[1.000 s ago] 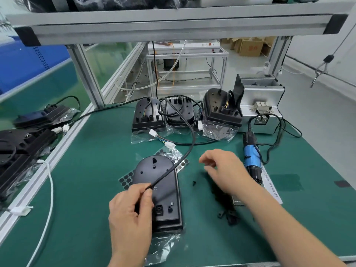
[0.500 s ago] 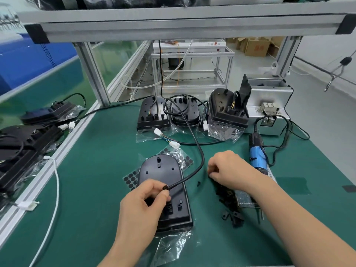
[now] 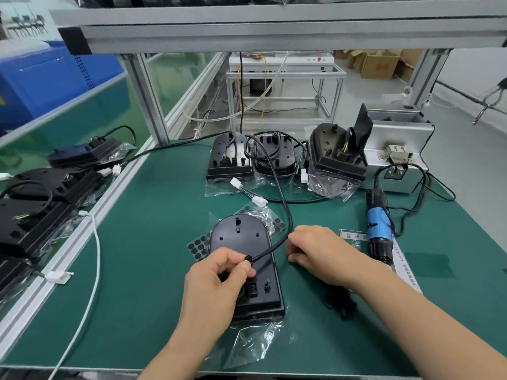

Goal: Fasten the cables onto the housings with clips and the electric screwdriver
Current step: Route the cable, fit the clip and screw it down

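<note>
This piece looks barely begun. The housing (image 3: 241, 242) lies flat on the green mat (image 3: 153, 256) right in front of the person. The left hand (image 3: 216, 272) pinches the black cable (image 3: 286, 220) by its end collar, thumb and forefinger closed on it over the housing's lower half. No clip or screw holds the cable that I can see.

The right hand (image 3: 321, 253) sits at three o'clock of the housing, knuckles up, fingers curled down to the mat; I cannot tell whether they have a clip. The loose clips (image 3: 341, 304) lie at five o'clock, partly under that forearm. The electric screwdriver (image 3: 380, 229) lies untouched out at two o'clock. More housings (image 3: 229, 160) wait at twelve o'clock with cables loose, so I judge most of the job is left.

Bare mat runs toward nine o'clock as far as the aluminium rail (image 3: 79, 237). The near bench edge is close under both forearms. At one o'clock the metal box (image 3: 397, 138) and the screwdriver's cord crowd the corner.
</note>
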{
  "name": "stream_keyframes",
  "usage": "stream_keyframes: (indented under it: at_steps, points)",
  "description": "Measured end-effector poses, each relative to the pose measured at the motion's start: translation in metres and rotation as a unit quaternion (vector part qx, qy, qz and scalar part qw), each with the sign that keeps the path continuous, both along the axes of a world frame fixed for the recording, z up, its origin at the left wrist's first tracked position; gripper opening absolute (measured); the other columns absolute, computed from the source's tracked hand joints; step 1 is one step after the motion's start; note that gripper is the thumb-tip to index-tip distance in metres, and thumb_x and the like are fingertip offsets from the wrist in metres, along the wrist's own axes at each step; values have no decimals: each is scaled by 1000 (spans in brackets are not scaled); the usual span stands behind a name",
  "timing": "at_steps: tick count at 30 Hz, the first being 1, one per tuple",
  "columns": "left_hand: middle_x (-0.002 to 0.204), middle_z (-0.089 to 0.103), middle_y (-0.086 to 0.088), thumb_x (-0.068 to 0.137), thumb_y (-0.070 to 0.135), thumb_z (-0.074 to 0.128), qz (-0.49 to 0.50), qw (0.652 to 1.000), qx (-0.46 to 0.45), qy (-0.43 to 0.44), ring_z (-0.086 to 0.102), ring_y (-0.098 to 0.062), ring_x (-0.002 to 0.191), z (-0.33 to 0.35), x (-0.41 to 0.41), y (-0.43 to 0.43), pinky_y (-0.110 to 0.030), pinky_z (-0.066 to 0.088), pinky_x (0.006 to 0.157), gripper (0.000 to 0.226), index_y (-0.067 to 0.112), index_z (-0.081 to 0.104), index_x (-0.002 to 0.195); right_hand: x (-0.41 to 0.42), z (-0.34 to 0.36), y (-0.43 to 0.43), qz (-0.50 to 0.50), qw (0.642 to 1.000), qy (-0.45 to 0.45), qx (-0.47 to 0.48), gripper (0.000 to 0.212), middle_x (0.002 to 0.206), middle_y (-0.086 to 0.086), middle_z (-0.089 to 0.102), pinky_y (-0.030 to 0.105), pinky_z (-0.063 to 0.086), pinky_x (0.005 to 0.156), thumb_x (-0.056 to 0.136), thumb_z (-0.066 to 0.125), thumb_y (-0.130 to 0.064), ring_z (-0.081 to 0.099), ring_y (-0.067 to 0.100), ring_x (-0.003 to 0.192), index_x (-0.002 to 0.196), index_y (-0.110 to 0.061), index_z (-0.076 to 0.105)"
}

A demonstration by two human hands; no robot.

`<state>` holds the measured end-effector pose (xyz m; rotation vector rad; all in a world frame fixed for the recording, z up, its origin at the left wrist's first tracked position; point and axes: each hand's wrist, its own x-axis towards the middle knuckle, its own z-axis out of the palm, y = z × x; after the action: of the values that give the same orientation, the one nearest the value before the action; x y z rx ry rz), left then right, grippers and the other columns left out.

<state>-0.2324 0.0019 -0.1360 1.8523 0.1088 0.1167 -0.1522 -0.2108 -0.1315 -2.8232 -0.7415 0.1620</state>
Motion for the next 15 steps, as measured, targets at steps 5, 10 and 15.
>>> stream_keyframes:
  at_steps: [5,10,15]
  points:
    - [75,75,10,94,15,65,5,1000,9,-16,40,-11,50,-2,1,-2,-17,39,50,26,39,67,83,-15,-5,-6,12,997,-35,65,14,89,-3,55,38,43,77,97,52,-24,53,26,83,89,-21,41]
    - [70,74,9,94,11,64,11,999,18,-33,33,-3,40,-3,-2,-5,-10,31,44,25,29,68,76,-32,10,-12,-71,968,23,240,11,70,-6,65,23,50,67,92,67,-17,63,9,61,83,-20,62]
    - [67,73,11,92,8,67,12,998,47,-43,45,0,42,0,-3,-6,-8,36,48,24,28,68,78,-48,39,2,-103,821,189,528,9,69,8,72,19,54,62,84,74,-1,69,14,63,83,-9,77]
